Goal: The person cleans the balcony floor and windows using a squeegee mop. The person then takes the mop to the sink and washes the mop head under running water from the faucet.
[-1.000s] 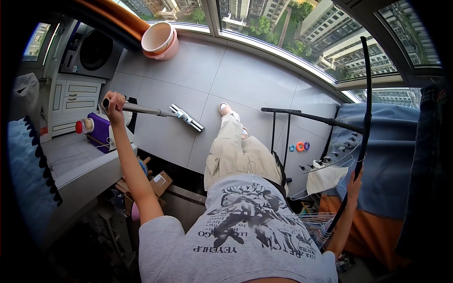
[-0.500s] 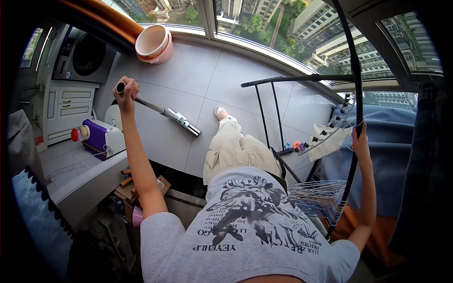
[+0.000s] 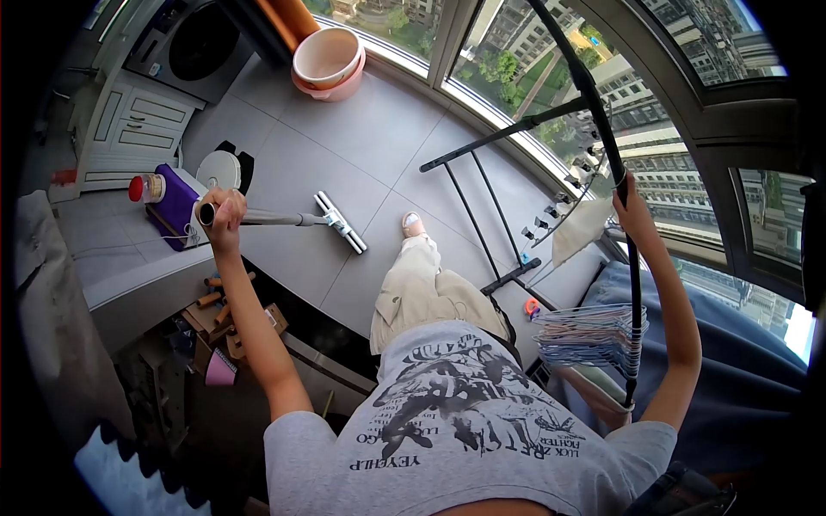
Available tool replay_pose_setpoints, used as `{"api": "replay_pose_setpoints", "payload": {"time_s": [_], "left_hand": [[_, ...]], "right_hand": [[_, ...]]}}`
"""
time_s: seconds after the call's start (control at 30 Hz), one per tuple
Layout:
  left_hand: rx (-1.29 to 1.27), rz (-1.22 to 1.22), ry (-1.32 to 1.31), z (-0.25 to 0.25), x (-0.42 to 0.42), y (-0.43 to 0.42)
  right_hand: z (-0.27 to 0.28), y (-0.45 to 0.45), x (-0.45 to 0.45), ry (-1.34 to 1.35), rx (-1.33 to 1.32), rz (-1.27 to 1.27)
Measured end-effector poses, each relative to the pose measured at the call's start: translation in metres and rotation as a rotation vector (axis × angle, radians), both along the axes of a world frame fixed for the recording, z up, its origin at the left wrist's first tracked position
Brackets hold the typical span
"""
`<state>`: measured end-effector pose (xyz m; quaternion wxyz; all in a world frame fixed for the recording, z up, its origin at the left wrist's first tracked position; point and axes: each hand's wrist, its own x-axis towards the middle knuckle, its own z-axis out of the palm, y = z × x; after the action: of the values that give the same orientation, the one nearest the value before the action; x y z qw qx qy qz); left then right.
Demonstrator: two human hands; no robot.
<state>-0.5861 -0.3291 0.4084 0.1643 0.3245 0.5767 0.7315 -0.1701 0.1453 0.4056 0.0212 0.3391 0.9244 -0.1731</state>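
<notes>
My left hand [image 3: 225, 217] is wrapped round the top of a grey mop handle [image 3: 280, 218]. The handle slopes down to a white and blue mop head [image 3: 341, 223], which rests on the floor tiles. On the right, my right hand [image 3: 630, 206] grips the black bar [image 3: 600, 120] of a clothes rack with a black frame and legs [image 3: 469, 215]. Many thin hangers [image 3: 592, 337] hang on the bar below that hand. A clip hanger with a pale cloth [image 3: 582, 230] hangs beside it.
Stacked tubs [image 3: 329, 62] stand by the window, and a washing machine [image 3: 202, 47] is at the upper left. A purple and white box [image 3: 176, 206] and cardboard boxes [image 3: 206, 331] lie left. Blue fabric [image 3: 688, 344] hangs right. Small coloured rings [image 3: 532, 307] lie near the rack.
The rack, its hangers and my right hand have moved up and to the left in view. My left hand has shifted with the mop, and the whole view has turned.
</notes>
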Motion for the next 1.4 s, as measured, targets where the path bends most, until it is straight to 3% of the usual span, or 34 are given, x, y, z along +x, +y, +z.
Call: {"api": "replay_pose_setpoints", "payload": {"time_s": [0.07,0.3,0.73,0.9,1.0,1.4], "left_hand": [[0.061,0.034,0.014,0.004,0.005,-0.01],[0.097,0.093,0.007,0.013,0.017,-0.061],[0.113,0.306,0.022,0.021,0.071,-0.109],[0.107,0.392,0.049,0.022,0.086,-0.09],[0.095,0.434,0.069,0.025,0.093,-0.062],[-0.045,0.442,0.088,0.023,0.116,0.031]], "right_hand": [[-0.008,0.014,-0.035,-0.158,-0.019,-0.033],[-0.007,0.025,-0.153,-0.047,-0.018,0.272],[-0.01,0.066,-0.318,0.003,0.006,0.481],[0.006,0.069,-0.36,0.0,-0.029,0.5],[0.007,0.057,-0.377,-0.133,-0.035,0.43],[0.001,0.067,-0.393,-0.03,0.011,0.526]]}}
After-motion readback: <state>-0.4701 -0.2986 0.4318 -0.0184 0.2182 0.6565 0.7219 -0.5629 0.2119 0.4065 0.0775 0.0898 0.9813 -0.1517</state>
